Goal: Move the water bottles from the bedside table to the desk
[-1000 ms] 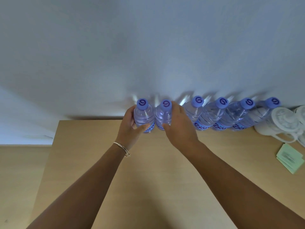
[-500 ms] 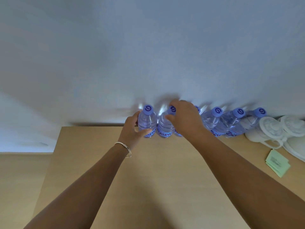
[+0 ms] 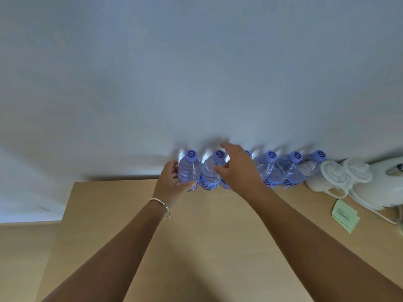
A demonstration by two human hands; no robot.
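While the left hand [image 3: 172,182] wraps the body of the end bottle [image 3: 189,171], thumb in front at the label and fingers round the back, it reads as steadying or seating that btl at the left end of the row. Right hand [image 3: 238,168] hangs over the 2nd bottle [image 3: 212,171] w/ fingers spread and loosely bent, thumb near its shoulder, gripping nothing I can confirm; probably letting go or nudging it into line. At 3 o'clock from that hand, 4 more bottles run on: one mostly hidden behind the hand, then the rest of the row [image 3: 283,171], shoulder to shoulder, caps up, backs to the wall [image 3: 196,73], likely to keep the front free. Six btls in total stand on the light wood desk [image 3: 196,236], so the task looks near done or done. A thin bangle [image 3: 161,204] sits on the left wrist. Further toward 3 o'clock: white cups [image 3: 340,177], a white kettle [image 3: 383,186] w/ cord, green paper slips [image 3: 345,215]. Wall plain, pale; floor at 9 o'clock is wood-toned.
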